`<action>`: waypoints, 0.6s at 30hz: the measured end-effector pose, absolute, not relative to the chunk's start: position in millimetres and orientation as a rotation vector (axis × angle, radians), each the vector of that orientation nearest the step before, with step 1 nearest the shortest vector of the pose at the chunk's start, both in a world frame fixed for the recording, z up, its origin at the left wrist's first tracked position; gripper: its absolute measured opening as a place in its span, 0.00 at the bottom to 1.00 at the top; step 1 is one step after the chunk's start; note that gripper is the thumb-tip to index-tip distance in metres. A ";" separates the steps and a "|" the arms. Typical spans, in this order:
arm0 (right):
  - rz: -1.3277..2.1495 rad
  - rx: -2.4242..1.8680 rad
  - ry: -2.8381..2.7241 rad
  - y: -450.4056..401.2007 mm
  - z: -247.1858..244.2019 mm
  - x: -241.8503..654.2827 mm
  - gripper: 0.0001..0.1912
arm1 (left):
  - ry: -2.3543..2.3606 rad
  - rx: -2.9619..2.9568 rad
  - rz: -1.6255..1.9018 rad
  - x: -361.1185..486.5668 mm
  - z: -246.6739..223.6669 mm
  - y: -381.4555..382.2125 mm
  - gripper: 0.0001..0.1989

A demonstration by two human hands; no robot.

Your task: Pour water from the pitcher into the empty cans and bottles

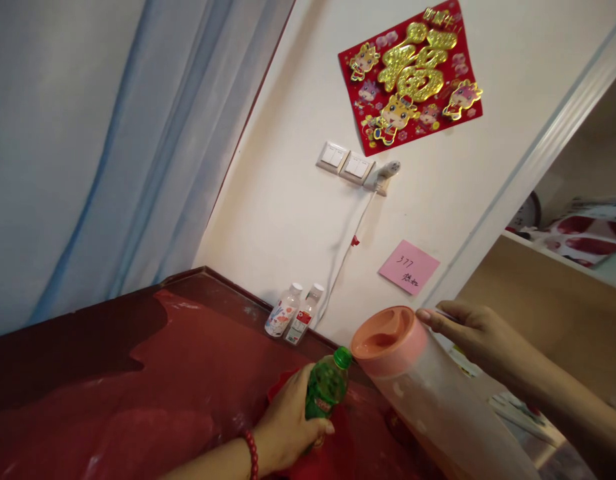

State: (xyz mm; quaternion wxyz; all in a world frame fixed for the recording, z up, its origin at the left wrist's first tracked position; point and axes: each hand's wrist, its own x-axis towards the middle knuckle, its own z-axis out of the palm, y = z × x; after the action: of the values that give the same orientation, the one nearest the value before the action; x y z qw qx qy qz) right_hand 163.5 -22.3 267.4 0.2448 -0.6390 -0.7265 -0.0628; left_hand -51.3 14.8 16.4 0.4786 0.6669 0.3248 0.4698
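My left hand (288,420), with a red bead bracelet (251,453) at the wrist, is wrapped round a green plastic bottle (329,380) with a green cap. The bottle leans slightly to the right, over something red on the table. On the right, my right hand (463,323) grips the upper part of a large translucent pitcher (438,393), probably by its handle, which is mostly hidden. An orange-pink lid (385,337) covers the pitcher's top. The pitcher is tilted, its lid close beside the bottle's cap.
Two small clear bottles with white caps, one of them a printed bottle (283,312), stand against the wall. A red plastic sheet (188,373) covers the table. A power cord (344,260) hangs from the socket. Shelving (538,280) is at right, a blue curtain (113,133) at left.
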 end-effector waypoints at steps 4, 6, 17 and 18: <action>-0.159 -1.779 -1.993 -20.5 268.2 166.1 0.28 | 0.802 1.623 1.156 -51.2 18.2 13.9 0.34; -0.151 -1.790 -2.001 -19.4 269.2 167.8 0.29 | 0.799 1.623 1.163 -50.6 16.6 14.5 0.34; -0.132 -1.827 -2.012 -14.5 271.8 168.3 0.30 | 0.805 1.607 1.166 -49.6 13.6 14.8 0.31; -0.129 -1.831 -2.006 -14.4 272.1 167.8 0.31 | 0.807 1.603 1.170 -49.6 14.3 14.3 0.31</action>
State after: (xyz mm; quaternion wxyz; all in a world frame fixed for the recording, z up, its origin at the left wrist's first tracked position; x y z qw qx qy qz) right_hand 167.8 -14.4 272.1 0.2096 -0.6585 -0.7213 -0.0465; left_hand -49.6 14.3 14.3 0.4791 0.6567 0.3307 0.4794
